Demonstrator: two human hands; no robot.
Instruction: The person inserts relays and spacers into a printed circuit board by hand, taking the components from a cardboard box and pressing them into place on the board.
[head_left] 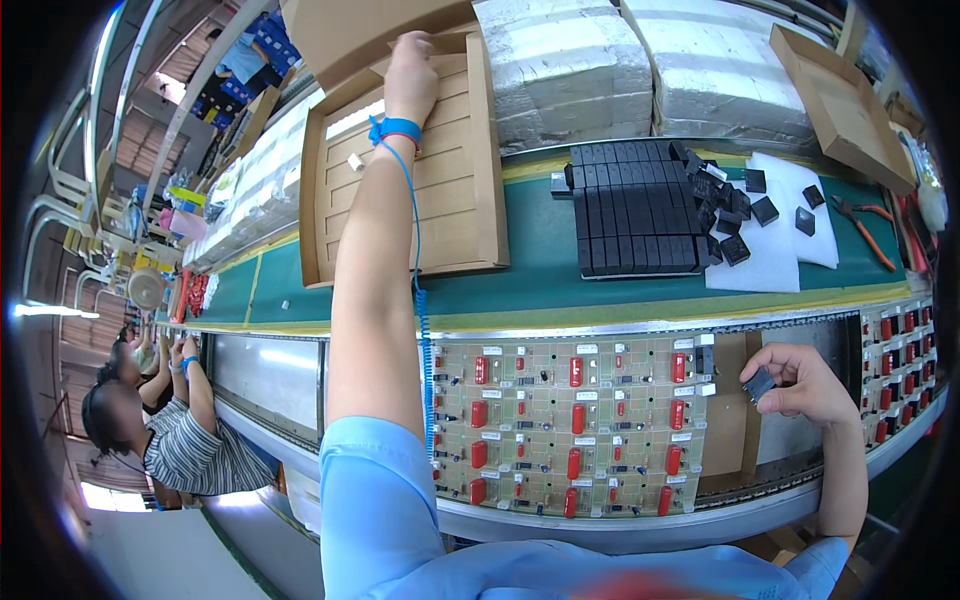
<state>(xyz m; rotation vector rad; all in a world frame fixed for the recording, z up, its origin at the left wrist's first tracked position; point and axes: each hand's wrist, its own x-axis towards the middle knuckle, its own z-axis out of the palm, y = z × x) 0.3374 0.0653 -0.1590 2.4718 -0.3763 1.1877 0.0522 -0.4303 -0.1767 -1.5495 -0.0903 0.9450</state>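
My left hand [411, 80] reaches to the far end of a shallow cardboard box [488, 180] with ridged dividers. Its fingers curl downward, and whatever they may hold is hidden. A blue wrist strap [395, 130] with a coiled cord circles that wrist. Over the conveyor at the right, my right hand [805, 385] pinches a small black block-shaped component [759, 385] between thumb and fingers. To its left lies a panel of circuit boards [545, 425] bearing red and black parts. A white block [356, 161] lies inside the cardboard box.
Rows of black blocks [635, 215] stand on the green bench, with loose ones on white foam sheets [755, 255]. Orange-handled pliers [872, 232] lie at the right. White foam stacks [565, 75] line the back. Another person [195, 440] works farther left. More boards [897, 365] sit at the far right.
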